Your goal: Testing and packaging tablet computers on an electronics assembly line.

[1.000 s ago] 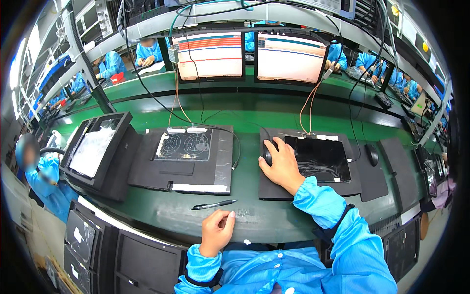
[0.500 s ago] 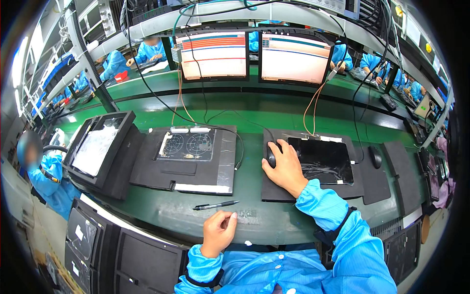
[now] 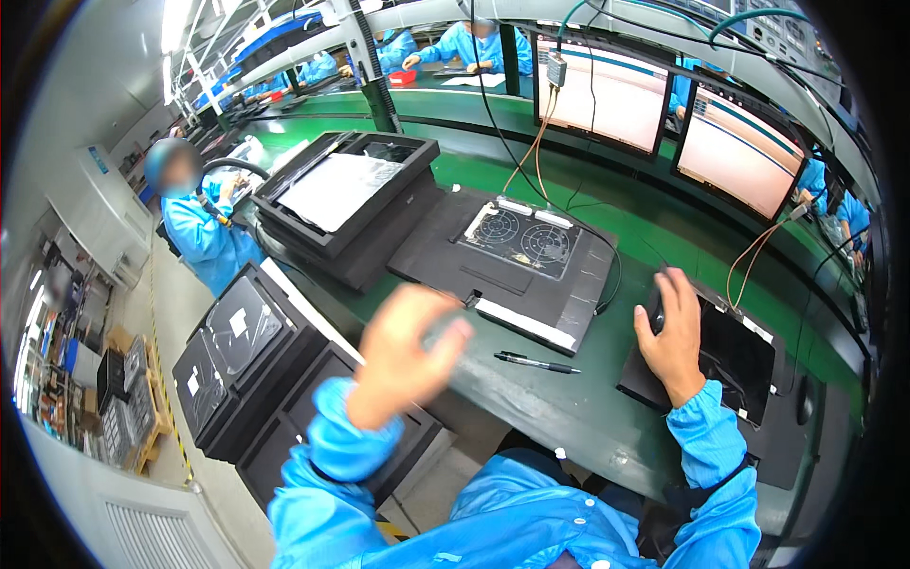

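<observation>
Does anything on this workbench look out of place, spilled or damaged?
No obvious spill or damage. One minor oddity: a tiny white scrap at the near edge of the green workbench, looking like stray litter, though too small to identify. A pen lies loose.

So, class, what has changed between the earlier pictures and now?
The left hand has swung left, away from the pen, and blurs; it appears to hold nothing. The view has turned left. Red rows no longer show on the left monitor. The right hand stays on the left mouse; the pen stays on the green table.
</observation>
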`<state>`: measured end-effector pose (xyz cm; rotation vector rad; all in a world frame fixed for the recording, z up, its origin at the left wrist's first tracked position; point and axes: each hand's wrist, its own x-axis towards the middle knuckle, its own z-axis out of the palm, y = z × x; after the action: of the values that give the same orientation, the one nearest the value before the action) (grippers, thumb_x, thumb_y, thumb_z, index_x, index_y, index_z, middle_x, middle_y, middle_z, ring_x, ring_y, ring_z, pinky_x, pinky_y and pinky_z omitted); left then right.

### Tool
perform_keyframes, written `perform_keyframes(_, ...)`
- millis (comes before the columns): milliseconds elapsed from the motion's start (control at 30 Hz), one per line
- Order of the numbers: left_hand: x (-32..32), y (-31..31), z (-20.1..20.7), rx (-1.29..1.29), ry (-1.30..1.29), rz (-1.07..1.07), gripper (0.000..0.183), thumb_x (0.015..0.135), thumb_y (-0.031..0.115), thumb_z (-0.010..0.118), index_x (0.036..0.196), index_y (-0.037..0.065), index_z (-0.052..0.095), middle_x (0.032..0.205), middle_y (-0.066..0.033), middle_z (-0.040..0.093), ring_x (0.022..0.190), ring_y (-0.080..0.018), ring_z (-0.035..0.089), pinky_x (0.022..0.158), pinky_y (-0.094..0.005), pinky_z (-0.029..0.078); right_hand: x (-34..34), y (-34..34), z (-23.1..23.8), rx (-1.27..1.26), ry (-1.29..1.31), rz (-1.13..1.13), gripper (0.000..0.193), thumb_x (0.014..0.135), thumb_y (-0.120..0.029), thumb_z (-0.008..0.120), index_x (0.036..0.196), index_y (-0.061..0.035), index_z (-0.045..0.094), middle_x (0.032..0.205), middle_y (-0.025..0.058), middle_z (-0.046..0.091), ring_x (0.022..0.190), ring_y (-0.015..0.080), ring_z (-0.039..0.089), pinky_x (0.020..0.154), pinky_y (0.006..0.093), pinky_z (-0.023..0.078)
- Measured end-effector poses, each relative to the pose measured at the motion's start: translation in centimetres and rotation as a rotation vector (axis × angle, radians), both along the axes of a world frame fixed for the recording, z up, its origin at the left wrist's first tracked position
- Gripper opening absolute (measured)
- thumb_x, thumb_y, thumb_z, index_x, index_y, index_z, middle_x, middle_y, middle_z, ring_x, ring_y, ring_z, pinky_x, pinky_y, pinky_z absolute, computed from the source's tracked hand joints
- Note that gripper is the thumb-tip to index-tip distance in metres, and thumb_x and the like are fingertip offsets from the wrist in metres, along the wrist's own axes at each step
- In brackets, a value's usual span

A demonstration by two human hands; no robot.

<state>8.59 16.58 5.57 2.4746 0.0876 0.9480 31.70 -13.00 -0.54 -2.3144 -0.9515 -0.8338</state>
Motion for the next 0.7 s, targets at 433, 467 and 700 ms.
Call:
perform_keyframes(433, 5.4, 19.3, 2.4, 0.479, 0.254, 0.552, 0.043, 0.090, 0.035, 0.070, 0.118, 0.002, 0.068, 0.113, -0.0175, 0.068, 0.101, -0.0397, 0.067, 0.085, -0.0481, 0.055, 3.0, 5.0, -2.0, -0.509, -0.073, 0.408, 0.051, 0.081, -0.002, 0.062, 0.131, 0.0008, 0.057, 0.135, 0.0199, 0.057, 0.127, 0.0365, 0.055, 0.104, 0.0493, 0.045)
perform_keyframes(467, 5.4, 19.2, 2.1, 0.480, 0.234, 0.580, 0.041, 0.091, 0.033, 0.068, 0.117, 0.002, 0.067, 0.113, -0.0181, 0.067, 0.099, -0.0401, 0.067, 0.084, -0.0483, 0.055, 2.8, 5.0, -2.0, -0.506, -0.011, 0.338, 0.044, 0.081, -0.001, 0.062, 0.124, 0.0009, 0.058, 0.125, 0.0186, 0.059, 0.116, 0.0352, 0.059, 0.096, 0.0473, 0.047)
perform_keyframes(700, 3.6, 20.7, 6.9, 0.759, -0.157, 0.514, 0.018, 0.092, 0.019, 0.069, 0.105, 0.009, 0.068, 0.087, -0.0134, 0.071, 0.074, -0.0348, 0.070, 0.063, -0.0443, 0.055, 3.1, 4.2, -2.1, -0.573, 0.067, 0.192, 0.022, 0.082, -0.008, 0.063, 0.103, -0.0019, 0.062, 0.099, 0.0140, 0.061, 0.096, 0.0314, 0.062, 0.088, 0.0459, 0.047)
